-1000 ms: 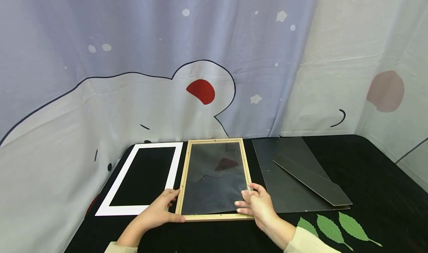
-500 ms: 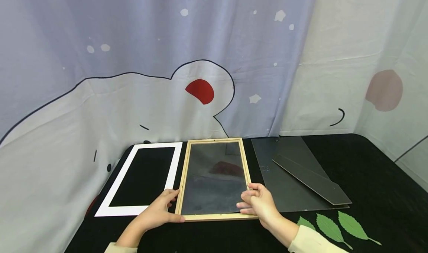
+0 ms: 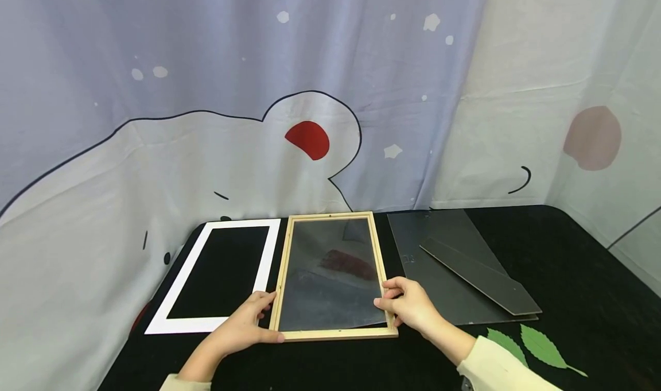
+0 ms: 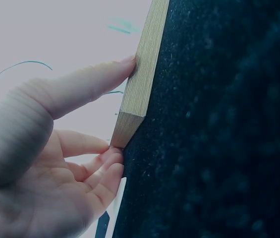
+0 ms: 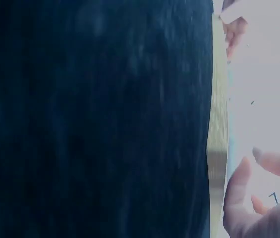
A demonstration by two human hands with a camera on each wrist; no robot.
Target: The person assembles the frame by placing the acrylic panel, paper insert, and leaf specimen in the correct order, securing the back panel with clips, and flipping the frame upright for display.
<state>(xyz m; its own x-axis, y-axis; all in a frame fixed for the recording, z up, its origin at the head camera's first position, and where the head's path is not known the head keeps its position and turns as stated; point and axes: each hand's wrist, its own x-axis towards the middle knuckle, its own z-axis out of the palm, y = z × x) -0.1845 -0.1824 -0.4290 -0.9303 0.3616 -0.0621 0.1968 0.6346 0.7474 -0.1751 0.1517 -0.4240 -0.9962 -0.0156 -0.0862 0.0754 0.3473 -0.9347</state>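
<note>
A light wooden picture frame [image 3: 341,334] lies on the black cloth, a clear sheet [image 3: 330,299] inside it mirroring the curtain. The sheet's front edge leaves a thin dark wedge by the front right corner. My left hand [image 3: 242,325] grips the front left corner: thumb [image 4: 97,84] on the front rail, fingers round the left side. At the right rail is my right hand [image 3: 410,308], its index fingertip on the wood and thumb over the sheet. In the right wrist view that thumb [image 5: 273,162] stands apart from the finger beside the wood.
A white mat border [image 3: 191,325] lies left of the frame. To the right is a dark grey backing board [image 3: 428,287] with a folded-out stand strip [image 3: 480,276] on it. Green leaves [image 3: 542,345] lie at the front right, partly behind the sleeve. A printed curtain [image 3: 232,167] hangs behind.
My right hand has turned and shifted slightly right, its lower fingers going from over the sheet to outside the right rail. The sheet's reflection has shifted. My left hand keeps its grip.
</note>
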